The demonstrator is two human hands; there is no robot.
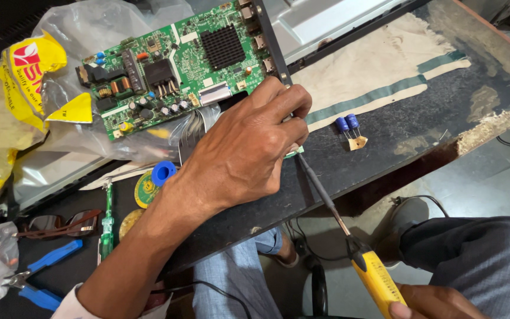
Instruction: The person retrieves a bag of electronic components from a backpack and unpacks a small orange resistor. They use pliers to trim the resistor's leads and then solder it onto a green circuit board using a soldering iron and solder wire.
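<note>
1. A dark workbench [420, 127] runs across the view, its right edge chipped and pale. On it lies a beige cloth with a green stripe [373, 71].
2. A crumpled clear plastic bag with yellow print [13, 112] sits at the left, partly under the board.
3. A green circuit board [172, 68] lies tilted at the top centre, with a black finned heatsink [222, 46], a row of small capacitors and a flat ribbon cable [191, 133] coming off its lower edge.
4. The left hand [243, 150] reaches over the bench from the lower left and rests at the board's lower right corner. Its fingers are curled tight, pinching something small at the board's edge; what they pinch is hidden.
5. The right hand [435, 301] shows only at the bottom edge, fingers closed around the yellow handle of a soldering iron [349, 239]. The iron's dark shaft slants up and left, and its tip goes under the left hand's fingers.
6. Blue-handled pliers [42, 274] lie at the lower left, near a pair of sunglasses [60, 224] and a green tester screwdriver [107, 218].
7. Two small blue capacitors [347, 124] on a scrap of tape lie on the bench, just right of the left hand.
</note>
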